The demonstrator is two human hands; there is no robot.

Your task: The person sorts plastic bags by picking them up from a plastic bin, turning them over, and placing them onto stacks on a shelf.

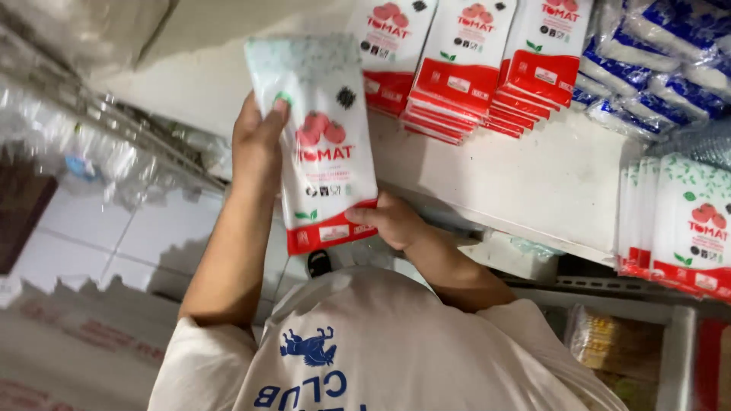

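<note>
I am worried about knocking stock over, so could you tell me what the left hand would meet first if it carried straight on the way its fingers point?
Probably the white shelf, since the left hand points up along the held packet; depth is unclear.

- White shelf (533, 183): bare stretch in the middle, open to a hand.
- Rows of red-and-white packets (464, 84) crowd its far edge.
- Blue-and-white bags (655, 61) block the far right corner.
- Upright packets (685, 221) close off the right end.
- Held packet (320, 144), gripped by left hand (257, 144) and right hand (392, 221), covers the shelf's near left approach.
</note>
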